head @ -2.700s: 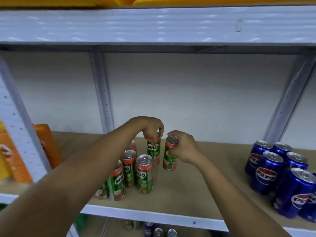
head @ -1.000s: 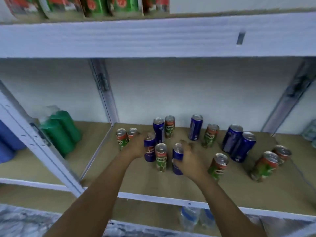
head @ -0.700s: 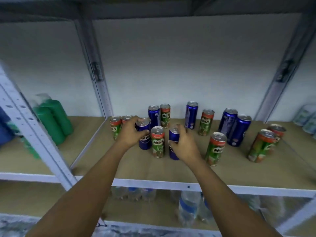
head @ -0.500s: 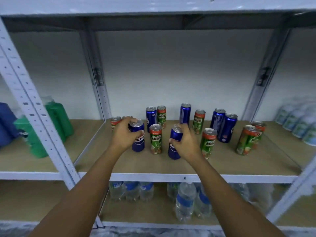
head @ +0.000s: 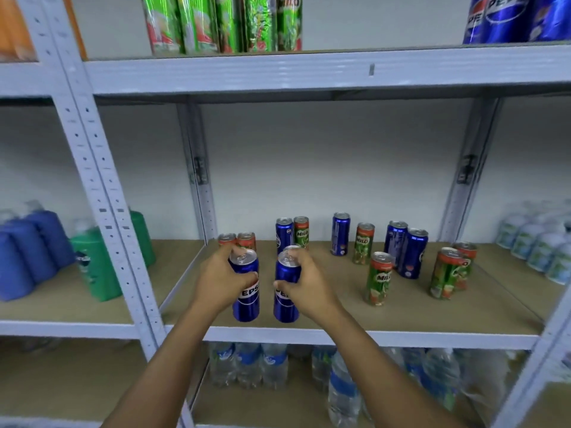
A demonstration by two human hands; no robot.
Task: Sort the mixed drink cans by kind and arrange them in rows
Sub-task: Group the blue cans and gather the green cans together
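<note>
With the left hand (head: pixel 221 281) and right hand (head: pixel 304 287) each wrapped around a Pepsi can (head: pixel 246 285), either elbow could easily clip the Milo cans (head: pixel 379 278) standing loose on the shelf (head: pixel 432 319).

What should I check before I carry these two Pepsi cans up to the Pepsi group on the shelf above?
1. Left hand wrapped around its Pepsi can: ok.
2. Right hand wrapped around the other Pepsi can: ok.
3. Both held cans upright: ok.
4. Held cans apart from each other: ok.
5. Upper shelf already holds Pepsi cans at the right, apart from the Milo cans: ok.
6. Free room beside those upper Pepsi cans: cannot tell, since the frame cuts them off.
</note>
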